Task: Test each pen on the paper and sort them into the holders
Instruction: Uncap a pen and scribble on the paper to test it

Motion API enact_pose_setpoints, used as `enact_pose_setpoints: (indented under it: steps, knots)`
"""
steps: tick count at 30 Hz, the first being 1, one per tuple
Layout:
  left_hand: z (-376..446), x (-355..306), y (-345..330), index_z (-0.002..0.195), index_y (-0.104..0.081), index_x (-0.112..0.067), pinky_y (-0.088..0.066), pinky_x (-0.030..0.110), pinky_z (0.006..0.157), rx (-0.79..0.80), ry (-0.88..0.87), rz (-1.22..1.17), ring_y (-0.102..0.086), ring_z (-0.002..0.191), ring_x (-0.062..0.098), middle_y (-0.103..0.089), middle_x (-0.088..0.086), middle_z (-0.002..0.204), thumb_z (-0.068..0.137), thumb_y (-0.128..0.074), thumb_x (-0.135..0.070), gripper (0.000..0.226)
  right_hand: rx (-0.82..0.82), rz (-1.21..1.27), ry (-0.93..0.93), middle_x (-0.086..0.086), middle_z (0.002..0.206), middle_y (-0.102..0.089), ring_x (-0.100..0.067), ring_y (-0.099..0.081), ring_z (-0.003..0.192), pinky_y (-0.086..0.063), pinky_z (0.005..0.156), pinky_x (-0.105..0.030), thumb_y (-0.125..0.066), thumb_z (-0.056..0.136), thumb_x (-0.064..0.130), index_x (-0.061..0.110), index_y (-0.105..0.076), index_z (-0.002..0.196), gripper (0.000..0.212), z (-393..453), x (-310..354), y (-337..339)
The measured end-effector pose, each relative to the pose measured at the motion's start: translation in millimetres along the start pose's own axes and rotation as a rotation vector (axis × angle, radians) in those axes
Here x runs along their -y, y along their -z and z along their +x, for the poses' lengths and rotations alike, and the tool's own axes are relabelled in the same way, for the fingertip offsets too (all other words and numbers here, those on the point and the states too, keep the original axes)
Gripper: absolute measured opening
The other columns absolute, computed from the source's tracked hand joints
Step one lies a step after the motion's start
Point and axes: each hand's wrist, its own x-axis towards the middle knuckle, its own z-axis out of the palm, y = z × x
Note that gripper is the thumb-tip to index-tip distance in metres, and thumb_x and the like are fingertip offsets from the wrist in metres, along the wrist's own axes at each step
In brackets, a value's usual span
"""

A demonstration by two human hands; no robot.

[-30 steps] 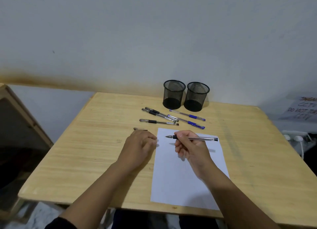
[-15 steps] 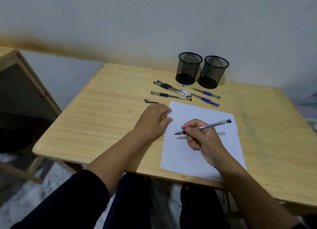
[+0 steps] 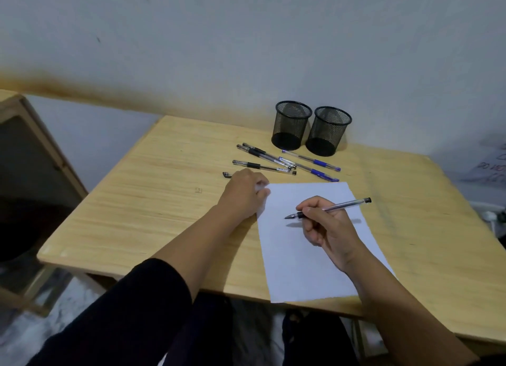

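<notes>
My right hand point(image 3: 328, 226) fingers pinch the pen point(image 3: 332, 208) in a writing grip, tip just above the paper point(image 3: 306, 256), while my left hand point(image 3: 245, 194), fingers curled, pins the paper's corner so it stays put for testing.

Dim, flat indoor light, cool grey cast on wall point(image 3: 246, 37). Soft shadow under pen point(image 3: 332, 208) on paper point(image 3: 301, 256), short shadows beside holders point(image 3: 312, 127). No glare. Wide-angle bowing bends table point(image 3: 137, 201) edges. Corners soft and dark; sign point(image 3: 490, 165) at right edge blurred, unreadable. Centre fairly sharp.
</notes>
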Motion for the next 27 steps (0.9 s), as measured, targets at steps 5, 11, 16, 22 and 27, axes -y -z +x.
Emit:
enact_pose_setpoints:
  steps: [5, 11, 16, 22, 27]
  knots:
    - [-38.3, -0.3, 6.7, 0.103, -0.065, -0.021, -0.036, 0.020, 0.078, -0.025, 0.007, -0.088, -0.055, 0.094, 0.016, -0.060, 0.001, 0.098, 0.081, -0.064, -0.030, 0.024, -0.168, -0.060, 0.006, -0.004, 0.050, -0.049, -0.012, -0.036, 0.034, -0.019, 0.038, -0.020, -0.049, 0.089, 0.002, 0.011, -0.063, 0.075, 0.022, 10.1, 12.3, 26.1]
    - [-62.9, 0.2, 15.3, 0.101, -0.066, -0.023, -0.033, 0.002, 0.068, 0.001, -0.028, -0.134, -0.054, 0.082, 0.006, -0.060, -0.007, 0.092, 0.078, -0.067, -0.028, 0.023, -0.272, -0.064, 0.012, 0.001, 0.049, -0.049, -0.007, -0.037, 0.036, -0.025, 0.035, -0.015, -0.051, 0.089, 0.002, 0.009, -0.065, 0.082, 0.017, 18.2, 15.7, 3.0]
    - [-66.4, 6.7, 24.4, 0.093, -0.068, -0.024, -0.038, 0.010, 0.067, -0.040, -0.028, -0.145, -0.055, 0.076, 0.010, -0.064, -0.003, 0.087, 0.074, -0.072, -0.031, 0.020, -0.211, -0.171, -0.007, -0.002, 0.054, -0.046, -0.011, -0.036, 0.046, -0.027, 0.041, -0.021, -0.055, 0.088, 0.010, 0.015, -0.065, 0.082, 0.012, 30.4, 9.1, -43.5]
    - [-66.9, 8.7, 21.3, 0.083, -0.070, -0.019, -0.038, 0.012, 0.062, -0.098, -0.027, -0.166, -0.053, 0.070, 0.009, -0.063, 0.000, 0.081, 0.072, -0.074, -0.030, 0.016, -0.194, -0.477, 0.058, 0.005, 0.055, -0.056, -0.011, -0.050, 0.054, -0.040, 0.056, -0.028, -0.051, 0.086, 0.016, 0.018, -0.060, 0.076, 0.014, 39.2, -7.4, -57.8]
    - [-67.3, 11.8, 21.1, 0.080, -0.069, -0.021, -0.039, 0.013, 0.064, -0.106, -0.036, -0.168, -0.055, 0.071, 0.010, -0.063, -0.001, 0.081, 0.072, -0.074, -0.030, 0.013, -0.146, -0.592, 0.135, 0.006, 0.056, -0.056, -0.008, -0.052, 0.055, -0.044, 0.057, -0.027, -0.051, 0.086, 0.013, 0.017, -0.059, 0.076, 0.014, 34.1, -9.7, -59.0]
